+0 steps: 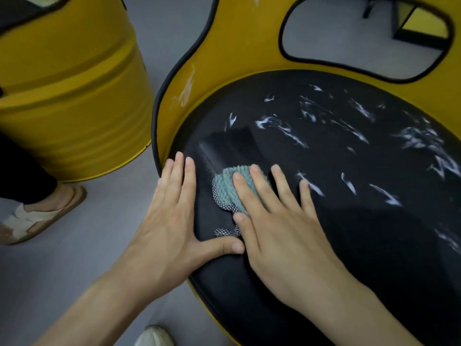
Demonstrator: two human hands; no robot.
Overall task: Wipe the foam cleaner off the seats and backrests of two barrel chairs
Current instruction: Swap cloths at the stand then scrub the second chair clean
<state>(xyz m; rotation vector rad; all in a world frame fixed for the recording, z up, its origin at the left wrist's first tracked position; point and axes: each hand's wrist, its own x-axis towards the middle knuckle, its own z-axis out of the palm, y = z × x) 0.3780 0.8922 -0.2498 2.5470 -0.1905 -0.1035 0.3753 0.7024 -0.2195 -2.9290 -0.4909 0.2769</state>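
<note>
Your right hand (272, 221) presses the cloth (229, 188) flat-fingered on the foamy seat (349, 158); your left hand (172, 208) lies flat, fingers straight, at the seat's edge.

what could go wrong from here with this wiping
1. The cloth is small and bunched under the right hand, so it may smear the foam across the seat rather than lift it.
2. The smear on the backrest is pale and easy to miss.
3. The left hand rests at the seat's edge and could slip on a wet patch.
</note>
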